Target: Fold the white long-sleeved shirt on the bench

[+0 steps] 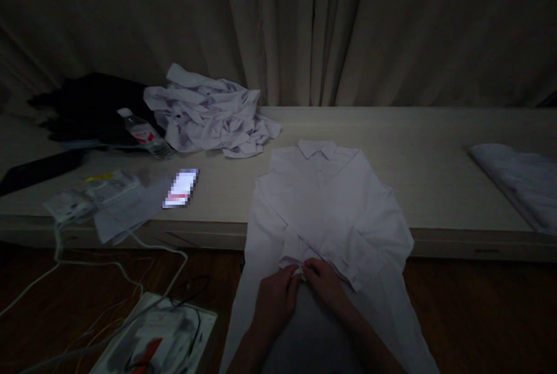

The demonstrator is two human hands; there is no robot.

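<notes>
A white collared shirt (317,194) lies front up, its collar toward the curtain and its lower part hanging over the near edge of the bench. Both sleeves are folded inward so that the cuffs meet near the middle. My left hand (276,296) pinches the edge of a cuff (292,260) between thumb and fingers. Right beside it, my right hand (324,284) grips the same bit of cloth with its fingertips. The exact spot between the fingertips is small and dark. The other cuff (350,275) lies just right of my right hand.
A heap of crumpled white cloth (213,113), dark clothing (96,107), a plastic bottle (145,133) and a lit phone (181,188) are on the left of the bench. Folded white cloth (522,182) lies far right. Cables (178,264) and a box (161,333) occupy the lower left.
</notes>
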